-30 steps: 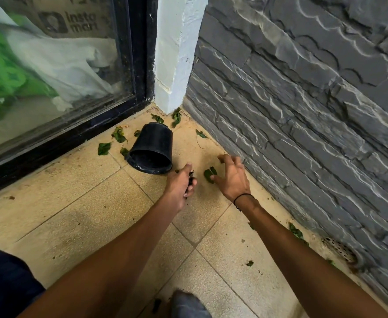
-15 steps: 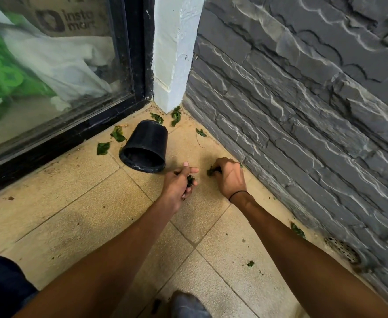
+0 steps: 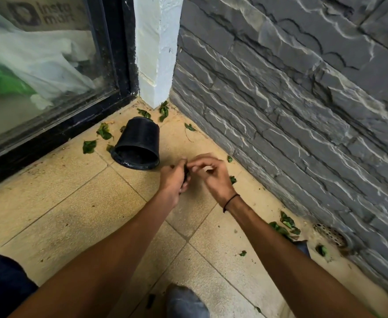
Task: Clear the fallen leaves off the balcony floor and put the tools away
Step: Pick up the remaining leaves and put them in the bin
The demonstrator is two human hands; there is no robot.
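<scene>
Green fallen leaves lie scattered round the tipped black plastic pot, just far-left of the left hand clutching dark leaf bits, the blurred right hand loosely curled beside it.

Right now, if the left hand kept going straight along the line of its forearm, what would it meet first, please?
Most likely the black pot lying on its side. The left hand, gripping dark leaves, points up and slightly right, toward the pot's rim. Depth is unclear; it might pass just right of the rim over bare floor tile.
</scene>
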